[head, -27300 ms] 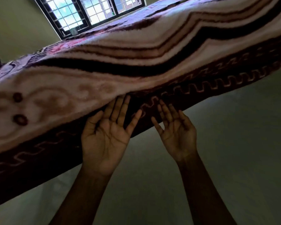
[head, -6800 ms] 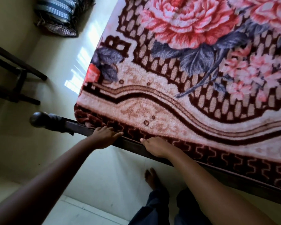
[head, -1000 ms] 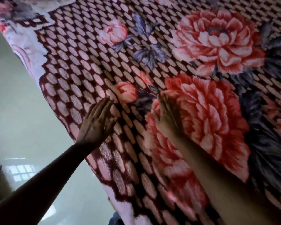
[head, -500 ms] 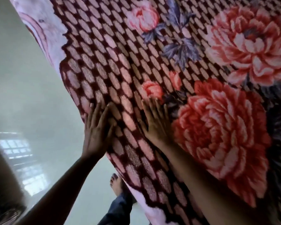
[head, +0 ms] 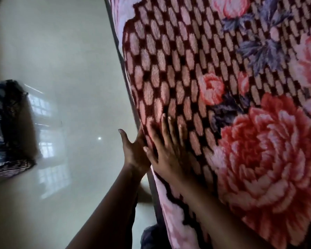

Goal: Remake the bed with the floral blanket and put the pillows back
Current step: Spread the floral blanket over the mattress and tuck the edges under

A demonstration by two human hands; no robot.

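The floral blanket (head: 196, 72), dark red with a pink lattice and big red roses, lies spread over the bed and fills the right half of the view. My right hand (head: 169, 148) lies flat on it near the bed's left edge, fingers straight and spread. My left hand (head: 133, 151) is at that edge right beside it, thumb sticking out over the floor, its fingers hidden behind the blanket's side. A striped pillow (head: 0, 126) lies on the floor at the far left.
The glossy pale floor (head: 65, 69) takes up the left half and mirrors a window. A dark bed frame edge (head: 118, 49) runs along the blanket's border. My leg in dark trousers (head: 151, 234) stands close to the bed.
Both hands have slid left across the blanket to the bed's edge. My left hand has gone from flat on top to the side of the bed. The view has swung toward the floor.
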